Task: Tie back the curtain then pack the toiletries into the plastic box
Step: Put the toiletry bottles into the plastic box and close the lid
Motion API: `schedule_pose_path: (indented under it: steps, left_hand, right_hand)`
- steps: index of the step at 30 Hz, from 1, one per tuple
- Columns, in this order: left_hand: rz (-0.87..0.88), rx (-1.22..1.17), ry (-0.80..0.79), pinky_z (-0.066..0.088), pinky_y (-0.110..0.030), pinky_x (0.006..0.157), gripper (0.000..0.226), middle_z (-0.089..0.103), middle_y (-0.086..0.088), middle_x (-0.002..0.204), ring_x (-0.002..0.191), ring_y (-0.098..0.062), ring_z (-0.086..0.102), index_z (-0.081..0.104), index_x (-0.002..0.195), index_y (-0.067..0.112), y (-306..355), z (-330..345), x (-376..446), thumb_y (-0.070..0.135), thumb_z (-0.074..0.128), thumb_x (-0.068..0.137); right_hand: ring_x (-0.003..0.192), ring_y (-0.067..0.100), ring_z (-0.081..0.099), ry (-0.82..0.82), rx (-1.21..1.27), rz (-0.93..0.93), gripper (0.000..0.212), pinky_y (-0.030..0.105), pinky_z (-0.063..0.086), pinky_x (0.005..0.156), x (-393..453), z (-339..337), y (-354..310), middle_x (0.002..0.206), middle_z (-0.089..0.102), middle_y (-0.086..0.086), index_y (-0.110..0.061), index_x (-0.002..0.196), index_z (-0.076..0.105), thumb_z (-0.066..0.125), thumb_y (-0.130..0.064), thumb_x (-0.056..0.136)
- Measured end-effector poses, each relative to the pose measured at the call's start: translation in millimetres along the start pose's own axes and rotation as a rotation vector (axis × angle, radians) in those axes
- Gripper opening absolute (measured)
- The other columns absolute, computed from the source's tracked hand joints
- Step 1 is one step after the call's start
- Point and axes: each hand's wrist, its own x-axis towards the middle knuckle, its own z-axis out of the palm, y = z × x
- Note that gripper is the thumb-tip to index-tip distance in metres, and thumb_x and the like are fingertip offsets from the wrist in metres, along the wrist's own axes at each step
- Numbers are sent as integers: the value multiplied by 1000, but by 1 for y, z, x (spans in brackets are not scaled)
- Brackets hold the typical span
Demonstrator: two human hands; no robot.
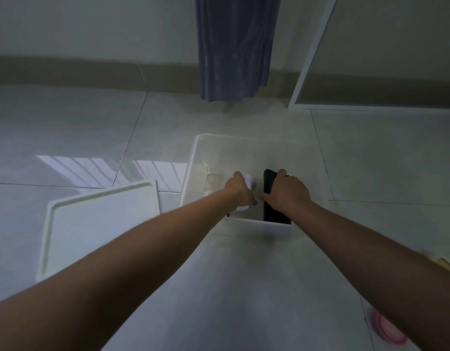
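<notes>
Head view: two hands, one white bottle (246, 188), one black bottle (270, 196)

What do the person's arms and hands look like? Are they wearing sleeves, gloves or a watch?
Both arms are bare from the bottom edge of the picture up to the wrists: no sleeves show. The left hand and the right hand wear no gloves. No watch, bracelet or ring is visible, though the picture is dim and a little blurred, so small things could be missed.

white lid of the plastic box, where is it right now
In the head view, the flat white plastic lid lies on the tiled floor at lower left, just left of the clear plastic box and partly behind the left forearm.
</notes>
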Motion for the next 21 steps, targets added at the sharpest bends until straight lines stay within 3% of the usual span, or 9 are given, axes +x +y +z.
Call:
schedule_pose_path:
  steps: [5,8,10,15,16,18,21]
  left_hand:
    - [-38,79,40,36,-35,109,75,33,-18,147,133,-31,39,22,144,-2,0,-1,2,25,66,89]
    - [-53,87,-26,40,-30,104,62,44,-14,141,127,-28,47,34,140,0,-2,-4,2,17,66,89]
    - [-33,104,-52,48,-36,98,52,53,-13,131,115,-30,57,44,131,1,-5,-7,0,12,67,87]
    - [79,138,-11,50,-33,83,24,56,-16,118,102,-24,56,52,105,10,-2,-6,1,14,67,87]
    - [79,122,-21,49,-33,86,25,56,-15,121,102,-23,55,51,105,10,-2,-5,5,12,67,87]
    - [73,59,-5,48,-35,95,47,54,-13,129,107,-25,55,47,127,1,-5,-1,11,9,68,85]
    - [50,-54,-14,51,-43,94,68,53,-17,131,114,-30,55,38,138,5,-11,2,17,2,72,79]
  right_hand:
    - [115,29,56,0,-82,-29,90,34,46,81,-4,-6,-1,132,52,18,-1,146,19,66,-47,85]
    - [106,30,58,60,-145,-120,75,32,41,70,-8,-8,4,123,55,18,-5,139,30,68,-43,85]
    - [101,31,58,76,-134,-204,68,32,41,68,-12,-10,9,120,53,17,-10,134,36,71,-37,83]
    - [123,34,46,-116,-138,-332,96,42,46,97,-15,-9,22,145,35,13,-20,145,34,84,-40,66]
    - [125,34,44,-132,-148,-336,99,43,45,99,-15,-9,23,148,31,13,-19,146,33,84,-41,65]
    - [127,34,43,-147,-168,-352,101,43,44,102,-15,-8,26,151,27,14,-17,147,30,83,-42,66]
    - [131,36,40,-194,-178,-364,107,43,41,104,-16,-5,26,154,18,18,-17,152,14,80,-43,72]
